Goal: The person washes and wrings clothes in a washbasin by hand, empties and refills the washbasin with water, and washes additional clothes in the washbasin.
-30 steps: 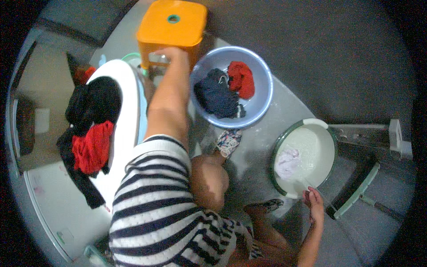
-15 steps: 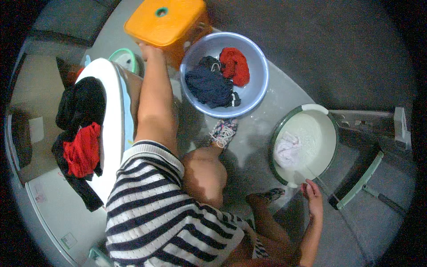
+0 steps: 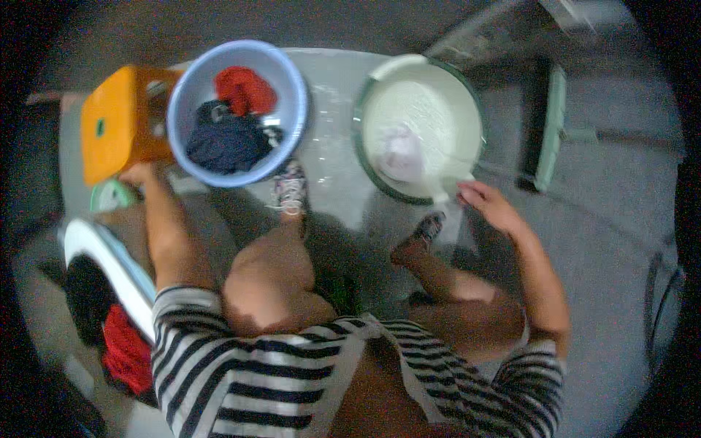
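My left hand is closed on the near edge of an orange plastic stool at the left. To the stool's right stands a blue basin, holding a bunched dark navy garment and a red one. Off to the right is a white tub with a dark green rim. In its milky water sits a whitish wet cloth. My right hand hovers at the tub's near right rim, fingers loosely bent and apart, with no held thing visible. Motion blurs its fingertips.
Far right stands a pale green floor squeegee. Black clothing and a red garment hang by a white curved edge at lower left. A small green-rimmed container sits below the stool. The grey floor looks wet.
My view has swung round to the right, so stool, basin and tub sit further left in the picture. My left hand stays at the stool's edge; my right remains beside the tub.
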{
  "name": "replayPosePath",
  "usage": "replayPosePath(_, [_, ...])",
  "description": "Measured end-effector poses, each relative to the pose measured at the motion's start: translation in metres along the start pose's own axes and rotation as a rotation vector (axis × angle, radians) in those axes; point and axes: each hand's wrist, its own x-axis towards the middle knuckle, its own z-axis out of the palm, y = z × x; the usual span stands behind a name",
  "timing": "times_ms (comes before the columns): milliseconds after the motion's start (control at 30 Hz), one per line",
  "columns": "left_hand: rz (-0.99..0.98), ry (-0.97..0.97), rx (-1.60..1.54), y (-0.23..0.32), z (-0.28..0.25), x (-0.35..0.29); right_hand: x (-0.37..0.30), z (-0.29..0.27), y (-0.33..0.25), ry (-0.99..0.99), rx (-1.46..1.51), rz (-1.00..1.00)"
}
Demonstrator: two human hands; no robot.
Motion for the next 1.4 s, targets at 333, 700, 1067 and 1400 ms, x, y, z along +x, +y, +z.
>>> replayPosePath(333, [0.267, -0.134, 1.416, 0.001, 0.012, 0.000, 0.121, 0.047, 0.098, 0.094, -0.150, -0.210])
replayPosePath(700, [-0.242, -1.917, 1.010, -0.147, 0.066, -0.398, 0.193, 0.069, 0.052, 0.177, 0.787, -0.193])
replayPosePath(1067, [0.612, -2.371, 1.230, -0.173, 0.075, -0.446, 0.116, -0.013, 0.029, 0.492, 0.853, -0.318])
replayPosePath(1400, [1.475, -2.346, 1.650, -0.215, 0.053, -0.417, 0.134, -0.010, 0.008, 0.644, 0.147, -0.382])
